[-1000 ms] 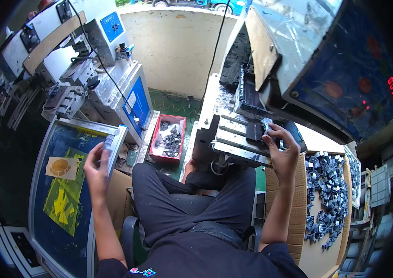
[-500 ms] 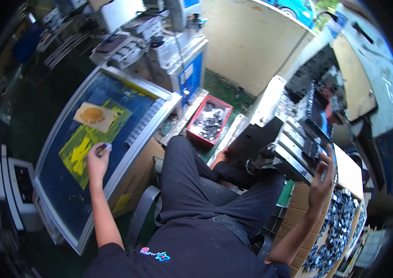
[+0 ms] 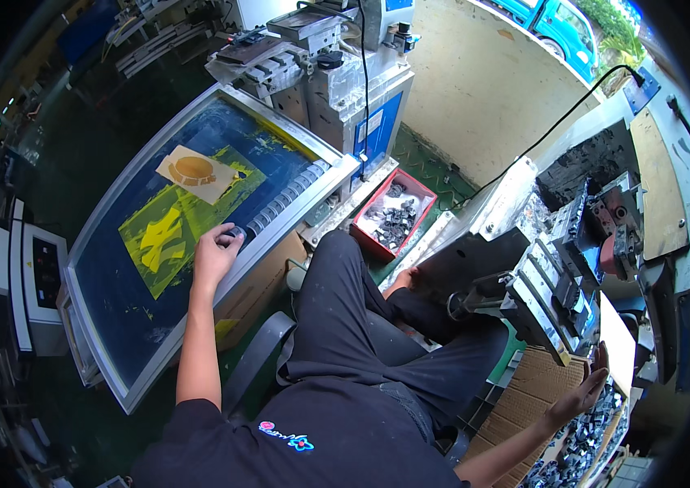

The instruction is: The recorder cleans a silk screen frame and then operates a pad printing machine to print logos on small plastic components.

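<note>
My left hand is over the framed screen on my left, its fingertips pinched on a small dark grey part. That piece is at the near end of a row of similar small parts lined up along the frame's right side. My right hand is at the right, above a cardboard box of small black and silver parts. Its fingers are stretched out, with nothing visible in them. Just beyond that hand stands the machine's metal fixture, with a dark piece on it.
A tan card with a brown oval lies on the screen beside a yellow-green patch. A red bin of small parts stands on the floor ahead. A blue and grey machine is behind the screen. A foot shows near the right-hand machine.
My left hand has brought a small part to the end of the row. My right hand has dropped from the fixture to above the box of parts. The whole view has shifted.
</note>
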Demonstrator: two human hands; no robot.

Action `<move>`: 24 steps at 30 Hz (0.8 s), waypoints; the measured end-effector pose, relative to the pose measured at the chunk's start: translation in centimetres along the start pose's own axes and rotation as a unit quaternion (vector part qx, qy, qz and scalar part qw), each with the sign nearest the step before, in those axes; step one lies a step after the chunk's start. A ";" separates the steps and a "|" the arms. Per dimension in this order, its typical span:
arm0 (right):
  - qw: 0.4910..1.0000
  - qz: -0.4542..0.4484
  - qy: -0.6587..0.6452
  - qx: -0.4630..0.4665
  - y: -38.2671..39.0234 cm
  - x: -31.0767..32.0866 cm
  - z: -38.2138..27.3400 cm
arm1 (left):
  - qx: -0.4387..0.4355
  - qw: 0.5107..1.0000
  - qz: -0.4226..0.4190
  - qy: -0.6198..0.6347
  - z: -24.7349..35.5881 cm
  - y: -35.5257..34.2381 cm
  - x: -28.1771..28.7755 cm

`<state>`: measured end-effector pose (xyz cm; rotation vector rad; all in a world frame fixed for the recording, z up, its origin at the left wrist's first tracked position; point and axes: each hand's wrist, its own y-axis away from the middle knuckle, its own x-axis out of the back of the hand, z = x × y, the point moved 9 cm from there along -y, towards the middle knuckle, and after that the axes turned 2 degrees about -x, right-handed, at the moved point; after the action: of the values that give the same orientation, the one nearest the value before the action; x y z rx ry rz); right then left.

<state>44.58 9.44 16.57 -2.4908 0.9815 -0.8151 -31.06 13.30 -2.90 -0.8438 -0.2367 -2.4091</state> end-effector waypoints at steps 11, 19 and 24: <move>0.998 0.005 0.035 -0.048 1.5 2.5 2.8 | -0.003 0.998 -0.029 0.064 1.0 0.1 -1.9; 0.998 -0.001 0.025 -0.065 2.1 5.7 4.7 | 0.004 0.997 -0.030 0.076 0.3 0.0 -2.3; 0.957 -0.003 0.265 -0.119 1.9 15.6 11.2 | 0.039 0.993 -0.029 0.108 -0.7 0.3 -2.1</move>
<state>59.89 -1.77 12.95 -2.5165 1.3085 -1.4986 -29.91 13.75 -4.78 -0.5422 -0.2709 -2.5034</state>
